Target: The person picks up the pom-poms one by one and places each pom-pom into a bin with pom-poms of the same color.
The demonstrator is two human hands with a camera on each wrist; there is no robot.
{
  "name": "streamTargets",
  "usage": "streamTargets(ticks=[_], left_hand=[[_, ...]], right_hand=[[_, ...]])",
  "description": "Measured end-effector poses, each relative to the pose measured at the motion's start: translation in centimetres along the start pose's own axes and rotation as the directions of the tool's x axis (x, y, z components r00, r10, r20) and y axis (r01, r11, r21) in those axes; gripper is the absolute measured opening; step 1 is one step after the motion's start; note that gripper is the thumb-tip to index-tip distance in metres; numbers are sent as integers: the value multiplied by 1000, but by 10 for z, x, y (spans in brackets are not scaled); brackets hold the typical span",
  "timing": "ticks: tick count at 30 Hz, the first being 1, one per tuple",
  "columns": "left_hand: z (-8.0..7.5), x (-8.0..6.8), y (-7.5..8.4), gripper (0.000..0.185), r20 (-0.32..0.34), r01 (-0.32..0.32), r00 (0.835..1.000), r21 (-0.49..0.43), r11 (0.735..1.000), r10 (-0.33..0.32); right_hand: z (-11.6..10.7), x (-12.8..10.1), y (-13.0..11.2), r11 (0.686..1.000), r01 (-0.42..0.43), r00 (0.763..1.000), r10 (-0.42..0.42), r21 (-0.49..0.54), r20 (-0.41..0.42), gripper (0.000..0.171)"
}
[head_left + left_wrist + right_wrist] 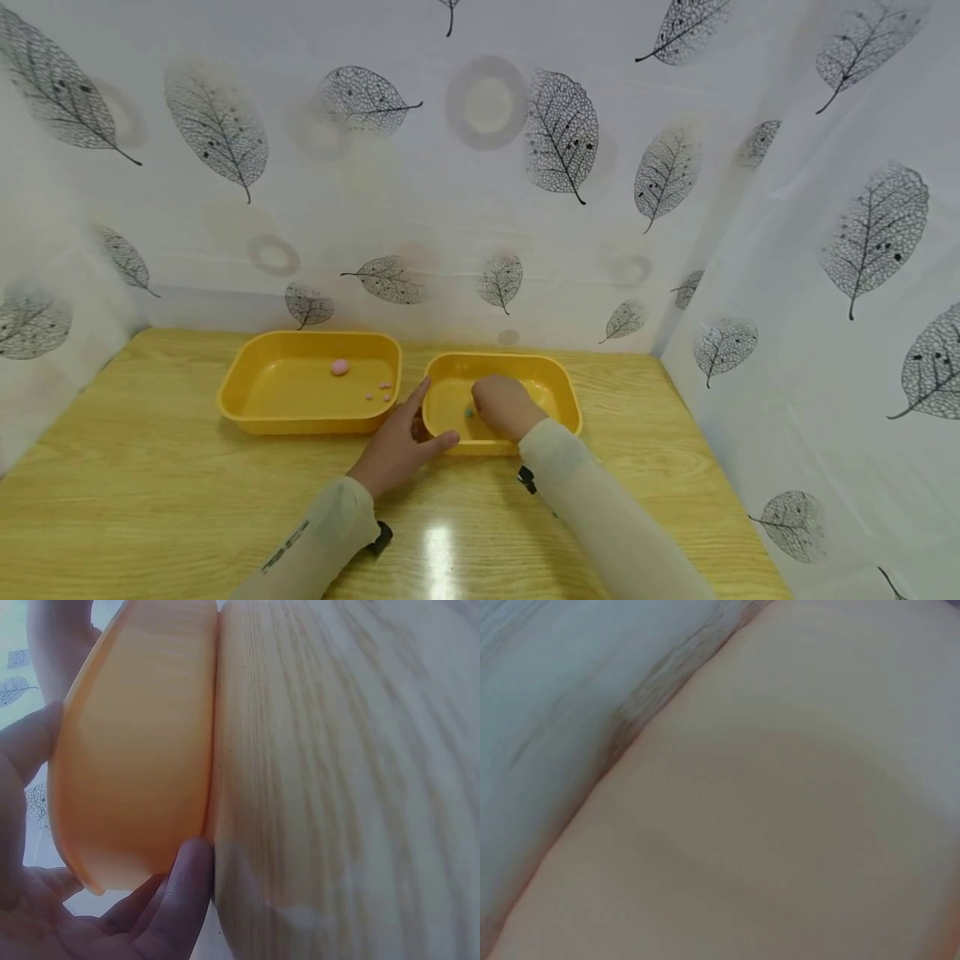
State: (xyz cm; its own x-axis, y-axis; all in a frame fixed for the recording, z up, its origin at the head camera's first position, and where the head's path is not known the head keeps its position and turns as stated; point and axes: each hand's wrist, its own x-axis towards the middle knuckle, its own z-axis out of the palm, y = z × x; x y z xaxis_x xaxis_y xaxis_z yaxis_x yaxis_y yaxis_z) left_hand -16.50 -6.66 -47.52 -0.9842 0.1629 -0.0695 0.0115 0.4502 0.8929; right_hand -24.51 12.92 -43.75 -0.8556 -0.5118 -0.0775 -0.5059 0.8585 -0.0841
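Two yellow trays stand side by side on a wooden table point(150, 492). My left hand point(418, 422) rests against the near left corner of the right tray point(558, 371), its forefinger straight along the tray's left wall and its thumb along the front rim. In the left wrist view, my left hand point(90, 915) touches the outside of the right tray point(142, 750) with straight fingers. My right hand point(504, 406) reaches down inside that tray, knuckles up and fingertips hidden. A small teal bead point(469, 412) lies just left of it. The right wrist view is a pale blur.
The left tray point(300, 337) holds a pink ball point(340, 367) and a few small pink beads point(382, 390). Leaf-patterned curtain walls point(825, 250) close the table in at the back and on both sides. The table's near part shows a light glare.
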Motion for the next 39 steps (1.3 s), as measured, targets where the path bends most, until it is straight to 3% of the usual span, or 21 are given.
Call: streamTargets(ticks=[7,18,35,39], left_hand=[[0,0,-1,103,0,-5,1000,-8,1000,5],[0,1,-2,104,5,-15,1000,-22,1000,15],[0,0,1,103,7,-1,1000,-32,999,1],[0,0,0,103,3,0,1000,-26,1000,0]], right_hand=[[0,0,0,1000,-8,1000,8,22,-2,27],[4,4,1,1000,1,1000,-1,-24,20,23],[0,1,2,995,-7,999,2,96,47,26],[1,2,2,997,-9,999,5,82,53,24]])
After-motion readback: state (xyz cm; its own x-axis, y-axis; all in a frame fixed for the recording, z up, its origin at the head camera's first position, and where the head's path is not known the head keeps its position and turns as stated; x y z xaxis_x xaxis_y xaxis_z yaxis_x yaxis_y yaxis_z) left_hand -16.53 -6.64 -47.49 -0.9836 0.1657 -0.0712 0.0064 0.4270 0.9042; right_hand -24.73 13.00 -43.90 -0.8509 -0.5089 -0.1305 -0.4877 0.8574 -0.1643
